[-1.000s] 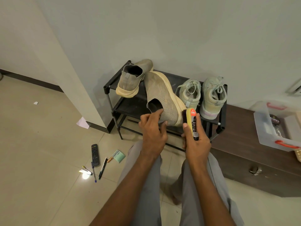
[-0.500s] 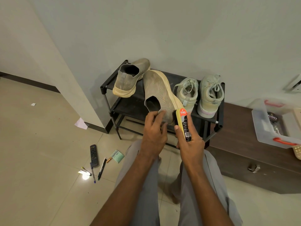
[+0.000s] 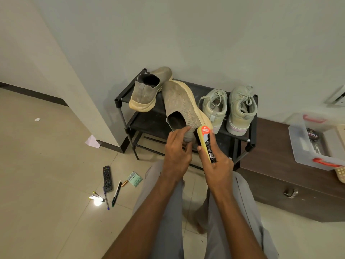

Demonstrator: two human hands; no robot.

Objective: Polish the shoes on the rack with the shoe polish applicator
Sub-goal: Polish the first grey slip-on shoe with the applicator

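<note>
Applicator pressed to the heel of a held slip-on shoe.

The left hand grips the heel collar of the grey knit shoe, fingers curled round the rim, the shoe tilted on its side over the black rack. The right hand wraps closed round the yellow polish applicator, its dark pad touching the heel. The matching shoe sits at 11 o'clock from the held one; two pale sneakers stand at 3 o'clock.
</note>
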